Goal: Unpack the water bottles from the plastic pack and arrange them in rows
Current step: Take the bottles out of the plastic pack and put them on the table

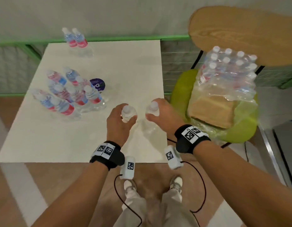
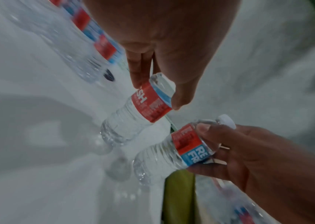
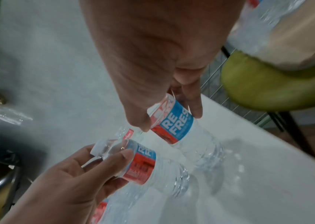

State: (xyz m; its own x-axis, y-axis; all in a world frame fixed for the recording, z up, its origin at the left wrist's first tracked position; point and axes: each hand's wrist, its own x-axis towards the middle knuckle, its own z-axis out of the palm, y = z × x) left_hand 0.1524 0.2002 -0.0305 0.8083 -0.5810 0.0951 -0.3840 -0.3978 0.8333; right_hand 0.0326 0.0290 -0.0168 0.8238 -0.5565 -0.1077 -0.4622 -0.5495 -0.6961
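I grip one water bottle [image 1: 128,112] in my left hand [image 1: 120,123] and another [image 1: 153,108] in my right hand [image 1: 165,115], each by its shoulder to stand them upright on the worktop [image 1: 125,63], the plastic pack [image 1: 227,72] at two o'clock.

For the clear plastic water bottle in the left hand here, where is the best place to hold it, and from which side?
Grip the shoulder, at the top of the red-and-blue label, from above, as the left hand does now. The clear plastic water bottle stands roughly upright over the white table; its white cap points up and the ribbed lower body probably flexes more.
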